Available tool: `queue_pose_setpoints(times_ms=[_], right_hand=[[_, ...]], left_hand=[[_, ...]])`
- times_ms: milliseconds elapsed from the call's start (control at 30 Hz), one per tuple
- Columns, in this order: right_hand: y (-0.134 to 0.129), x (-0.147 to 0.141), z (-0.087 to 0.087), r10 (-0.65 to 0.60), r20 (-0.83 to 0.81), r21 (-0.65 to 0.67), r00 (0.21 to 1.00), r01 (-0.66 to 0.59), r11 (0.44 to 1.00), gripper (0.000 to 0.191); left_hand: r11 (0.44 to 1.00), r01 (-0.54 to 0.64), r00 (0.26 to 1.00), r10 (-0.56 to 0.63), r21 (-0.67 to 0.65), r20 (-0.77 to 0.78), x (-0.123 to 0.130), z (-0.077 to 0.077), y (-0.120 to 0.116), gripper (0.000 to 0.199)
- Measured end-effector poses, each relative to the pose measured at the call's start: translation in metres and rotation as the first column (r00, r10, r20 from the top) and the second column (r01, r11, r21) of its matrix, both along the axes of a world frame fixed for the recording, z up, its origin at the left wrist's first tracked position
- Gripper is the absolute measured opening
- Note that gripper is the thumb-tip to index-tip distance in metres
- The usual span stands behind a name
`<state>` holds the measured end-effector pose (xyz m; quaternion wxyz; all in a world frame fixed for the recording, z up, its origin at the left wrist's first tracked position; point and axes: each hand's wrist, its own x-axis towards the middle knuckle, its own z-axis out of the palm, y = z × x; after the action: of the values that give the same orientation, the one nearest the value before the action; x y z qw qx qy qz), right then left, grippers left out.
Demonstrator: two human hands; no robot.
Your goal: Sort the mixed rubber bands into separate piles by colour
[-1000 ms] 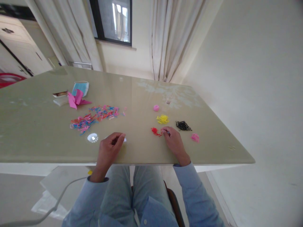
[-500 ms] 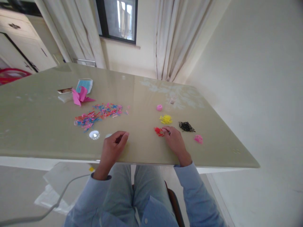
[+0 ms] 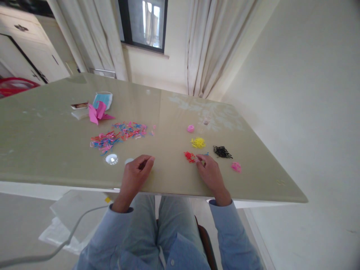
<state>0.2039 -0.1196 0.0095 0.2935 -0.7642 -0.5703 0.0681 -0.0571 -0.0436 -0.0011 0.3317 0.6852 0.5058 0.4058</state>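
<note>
Grip of the right hand (image 3: pixel 209 172), lower right of centre, has thumb and fingertips drawn together at the right side of the red pile (image 3: pixel 189 157); whether a piece is pinched cannot be told. Grip of the left hand (image 3: pixel 137 173), lower left of centre, is curled, thumb against fingers; its contents cannot be told. Counter (image 3: pixel 168 174): near edge crosses the lower frame; right edge slants down to a corner at lower right. A wide stretch of surface separates the hands. Red pile: small, thin, bright red pieces, loosely heaped. Yellow pile (image 3: pixel 198 143) lies just above it, black pile (image 3: pixel 222 152) further right, pink pile (image 3: pixel 236 167) rightmost.
</note>
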Motion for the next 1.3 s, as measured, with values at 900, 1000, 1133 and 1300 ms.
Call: queue_pose_setpoints(times_ms=[900,1000,1133,1300], right_hand=[[-0.014,0.004,-0.010,0.076,-0.221,0.231,0.972,-0.024,0.973,0.035],[-0.016,0.003,-0.008,0.086,-0.242,0.196,0.966,-0.038,0.980,0.041],[-0.018,0.003,-0.006,0.100,-0.223,0.140,0.970,-0.070,0.988,0.050],[-0.019,0.004,-0.006,0.108,-0.196,0.117,0.975,-0.086,0.989,0.058]], left_hand=[[0.997,0.068,0.990,-0.064,-0.024,0.126,-0.001,0.001,0.002,0.033],[0.985,0.153,0.974,-0.136,-0.078,0.183,-0.012,0.002,0.008,0.035],[0.991,0.119,0.987,-0.110,-0.069,0.114,-0.042,0.003,0.029,0.033],[0.983,-0.151,0.936,0.176,0.103,-0.306,-0.073,0.019,0.067,0.028]])
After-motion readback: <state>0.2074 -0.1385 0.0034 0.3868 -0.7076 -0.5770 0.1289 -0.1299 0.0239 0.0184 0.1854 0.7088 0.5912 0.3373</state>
